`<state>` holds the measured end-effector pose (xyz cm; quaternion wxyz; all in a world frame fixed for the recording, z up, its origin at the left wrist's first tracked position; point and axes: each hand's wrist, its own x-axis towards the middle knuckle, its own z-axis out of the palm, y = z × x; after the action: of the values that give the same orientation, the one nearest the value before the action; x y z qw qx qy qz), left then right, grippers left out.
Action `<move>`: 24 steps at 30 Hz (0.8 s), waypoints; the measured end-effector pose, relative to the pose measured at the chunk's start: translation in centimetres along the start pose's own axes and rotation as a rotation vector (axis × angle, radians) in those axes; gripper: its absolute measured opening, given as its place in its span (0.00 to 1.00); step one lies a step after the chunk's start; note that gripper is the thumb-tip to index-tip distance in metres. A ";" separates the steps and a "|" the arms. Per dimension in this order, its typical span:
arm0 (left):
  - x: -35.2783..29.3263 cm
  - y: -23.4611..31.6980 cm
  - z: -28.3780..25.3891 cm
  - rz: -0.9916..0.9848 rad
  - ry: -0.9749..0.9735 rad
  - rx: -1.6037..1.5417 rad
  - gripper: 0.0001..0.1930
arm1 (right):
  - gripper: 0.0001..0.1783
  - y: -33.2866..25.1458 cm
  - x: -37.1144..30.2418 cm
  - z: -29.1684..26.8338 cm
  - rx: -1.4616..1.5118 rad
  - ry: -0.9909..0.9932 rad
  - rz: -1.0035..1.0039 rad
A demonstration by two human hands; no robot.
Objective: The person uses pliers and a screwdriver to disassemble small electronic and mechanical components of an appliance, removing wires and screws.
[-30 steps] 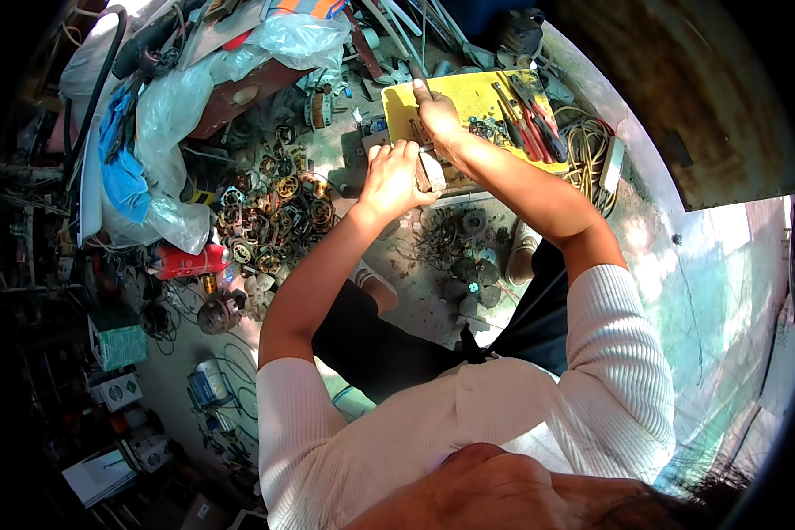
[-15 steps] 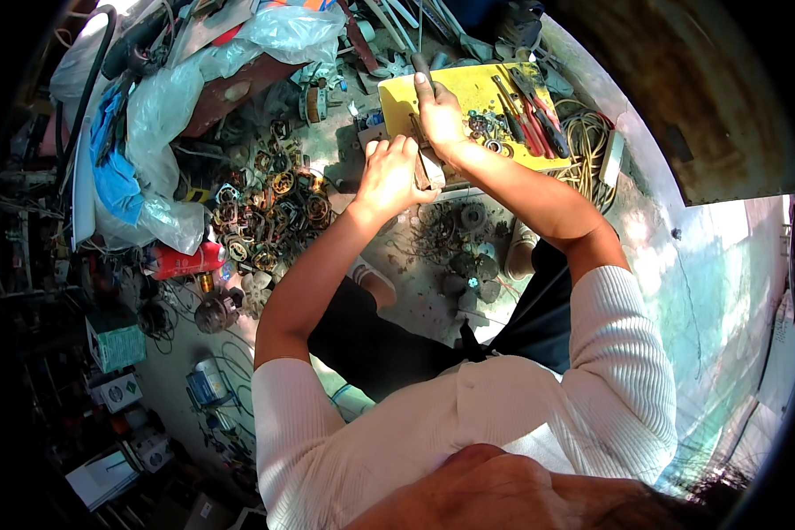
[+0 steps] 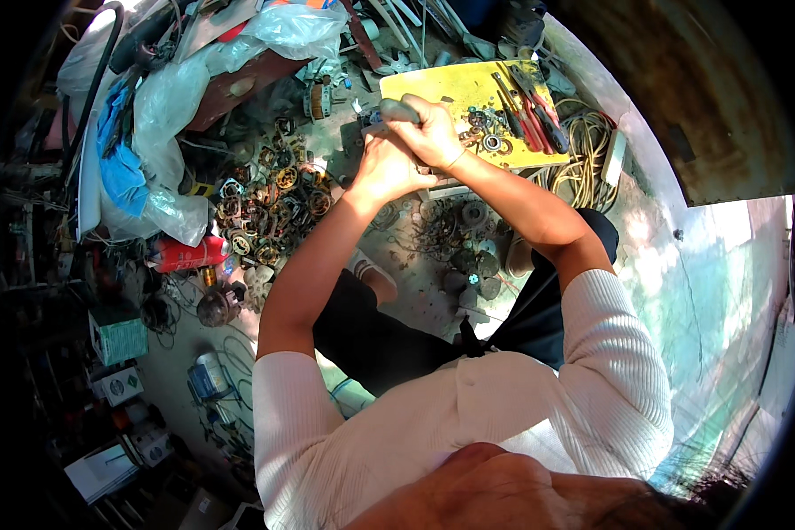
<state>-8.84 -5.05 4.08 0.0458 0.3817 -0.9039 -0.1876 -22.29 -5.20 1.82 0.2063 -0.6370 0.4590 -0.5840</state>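
My right hand point(image 3: 431, 132) is closed round a tool with a rounded grey handle end point(image 3: 399, 110); the rest of the tool is hidden by my hands. Just below and left of it, touching it, my left hand point(image 3: 387, 168) is bent over a work piece that I cannot make out. Both hands are at the left edge of a yellow board point(image 3: 455, 84). On that board, right of my hands, lie small metal parts point(image 3: 481, 124), a metal ring point(image 3: 492, 143), and red-handled pliers point(image 3: 539, 115) among other hand tools.
A heap of motor-like rings and coils point(image 3: 269, 199) covers the floor to the left. Clear plastic sheeting point(image 3: 163, 115) and a red bottle-like container point(image 3: 190, 253) lie farther left. Coiled cable point(image 3: 583, 155) sits right of the board. Round dark parts point(image 3: 477, 265) stand between my feet.
My right hand has slid down toward me and left, with the tool, until it meets my left hand. The handle end has dropped from beyond the board's edge to just above my left hand.
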 end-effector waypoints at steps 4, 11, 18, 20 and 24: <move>-0.2 0.0 0.9 -0.023 0.103 0.142 0.42 | 0.17 0.6 1.0 -0.2 0.474 0.119 0.411; -0.2 -0.1 1.1 0.048 0.140 0.149 0.41 | 0.23 1.9 2.7 -2.2 0.828 -0.006 0.807; -0.2 0.2 1.0 0.068 0.155 0.146 0.40 | 0.29 3.6 5.0 -2.7 0.899 -0.103 1.239; 0.0 0.4 0.9 0.090 0.159 0.140 0.40 | 0.30 4.7 5.1 -2.9 0.867 -0.064 1.257; -0.1 0.2 0.7 0.063 0.099 0.168 0.41 | 0.30 3.8 5.1 -1.4 0.735 0.055 1.248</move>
<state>-9.08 -4.63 3.50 0.0638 0.3645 -0.9246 -0.0905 -25.40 -10.93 1.92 0.6904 -0.1308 0.5163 -0.4896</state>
